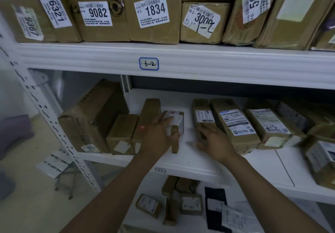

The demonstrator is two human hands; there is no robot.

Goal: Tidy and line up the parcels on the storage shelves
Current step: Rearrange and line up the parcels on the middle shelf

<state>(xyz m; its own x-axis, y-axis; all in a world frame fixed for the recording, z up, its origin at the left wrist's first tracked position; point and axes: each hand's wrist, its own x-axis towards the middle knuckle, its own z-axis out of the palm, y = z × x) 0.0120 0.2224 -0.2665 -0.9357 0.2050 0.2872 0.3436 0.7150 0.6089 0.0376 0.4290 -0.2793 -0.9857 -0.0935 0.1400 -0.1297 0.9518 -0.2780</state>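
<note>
On the middle shelf [190, 162], my left hand [159, 134] grips a small brown parcel with a white label [176, 123], fingers over its top and thumb on its front. Left of it stand a tall narrow brown parcel [149, 113], a short brown box [123, 133] and a large leaning carton [90, 116]. My right hand [215, 142] is blurred, with its fingers against the near end of a long brown parcel [202, 114]. More labelled parcels [235, 123] [268, 125] lie in a row to the right.
The upper shelf, tagged 6-2 [148, 63], is packed with brown parcels numbered 9082 [97, 13] and 1834 [154, 11]. Loose small parcels [191, 203] and a black pouch [215, 207] lie on the bottom shelf. A perforated white upright [54, 123] stands at left. A stool [61, 167] is on the floor.
</note>
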